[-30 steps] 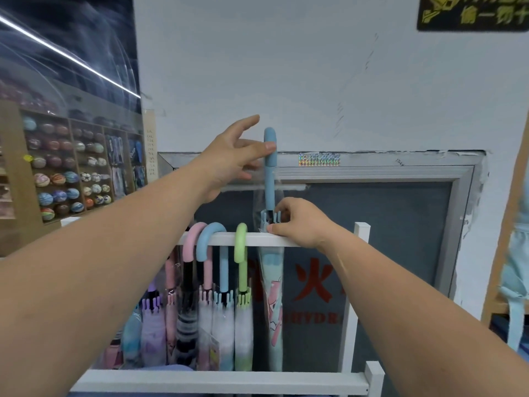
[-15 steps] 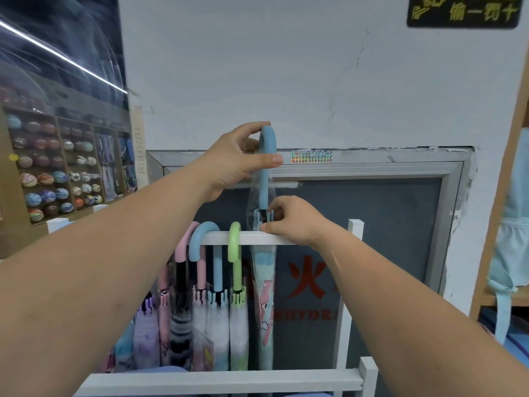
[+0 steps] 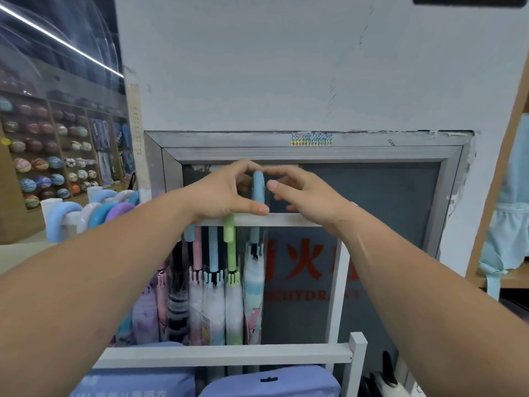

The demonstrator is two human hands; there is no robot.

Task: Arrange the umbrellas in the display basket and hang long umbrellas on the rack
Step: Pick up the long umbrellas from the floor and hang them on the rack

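Done: our blue-handled umbrella [image 3: 259,187] looks hooked over the rack's top rail [image 3: 289,219], beside other hung umbrellas [image 3: 230,253] | left grip [image 3: 229,193] holds its handle | right grip [image 3: 303,193] loose, just beside | to do: we let go; we see no basket.

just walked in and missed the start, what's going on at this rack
A person is hanging a long blue umbrella on the white rack. Its curved handle is hooked over the rack's top rail. The folded canopy hangs below, next to a green-handled umbrella and several others already hung. The left hand curls its fingers round the top of the handle. The right hand is close beside the handle, but I cannot tell whether it touches.
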